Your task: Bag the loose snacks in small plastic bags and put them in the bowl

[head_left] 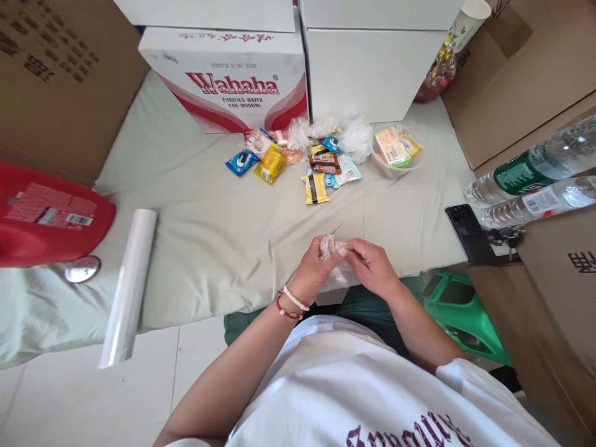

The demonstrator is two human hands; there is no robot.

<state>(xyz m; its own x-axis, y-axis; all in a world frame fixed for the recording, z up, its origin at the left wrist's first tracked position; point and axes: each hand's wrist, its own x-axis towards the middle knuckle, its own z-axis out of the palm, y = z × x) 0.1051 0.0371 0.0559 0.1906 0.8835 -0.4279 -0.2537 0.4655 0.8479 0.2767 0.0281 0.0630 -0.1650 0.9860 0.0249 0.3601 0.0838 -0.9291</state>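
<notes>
Both hands meet at the table's front edge around a crumpled clear plastic bag [329, 247]. My left hand [313, 268] is closed on the bag, which bunches up above its thumb and hangs below. From the other side my right hand [372, 264] pinches the bag's edge with thumb and fingers. Whether anything lies inside the bag I cannot tell. Farther back sit a yellow snack packet [316, 189], a brown packet [325, 164], a blue packet [242, 162] and other small snacks. Crumpled clear bags [356, 138] lie behind them.
A clear round bowl [418, 166] holds packets at the back right. White cartons [242, 81] stand behind. On the left are a plastic film roll [128, 288] and a red container [51, 217]. Bottles [535, 171], a phone [470, 233] and a green stool [470, 316] are on the right.
</notes>
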